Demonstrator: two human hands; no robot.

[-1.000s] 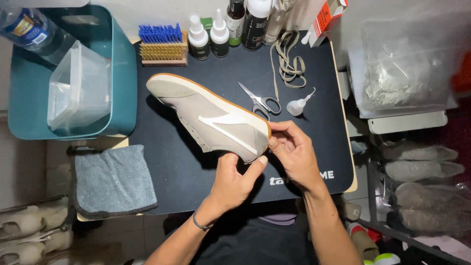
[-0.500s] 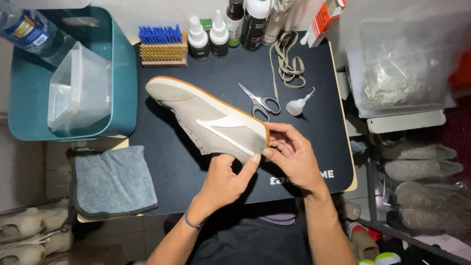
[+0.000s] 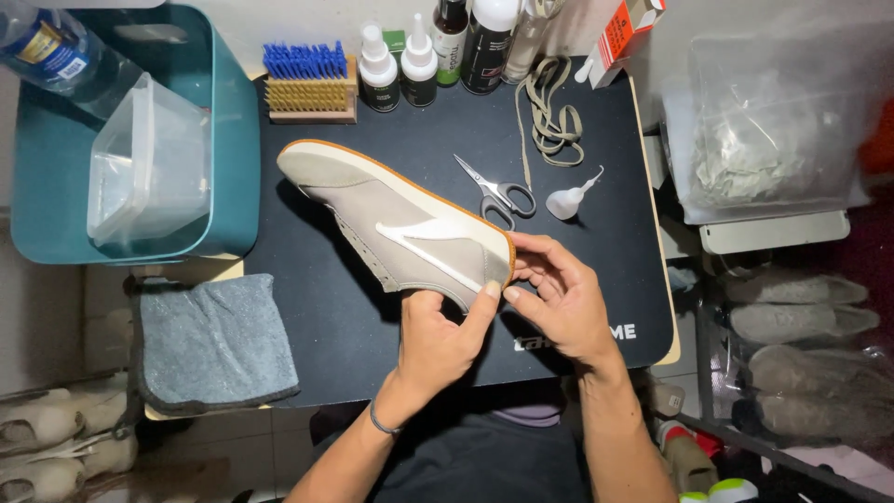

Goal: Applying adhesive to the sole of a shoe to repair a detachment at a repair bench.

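Both hands on the heel end of a grey sneaker [image 3: 400, 228], centre of frame.
Left hand [image 3: 445, 335] pinched on the shoe from below, thumb on the side; right hand [image 3: 559, 298] fingers closed on the heel edge. Shoe lies on its side on the black mat [image 3: 596, 121] on the tabletop, toe pointing upper left. Scissors [image 3: 498, 191] and small dropper bottle [image 3: 566, 200] just above the right hand.

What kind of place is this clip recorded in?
Probably a small shoe cleaning or repair bench: both hands hold a grey sneaker on a black mat, with a blue-bristled brush, small dropper bottles and scissors nearby.
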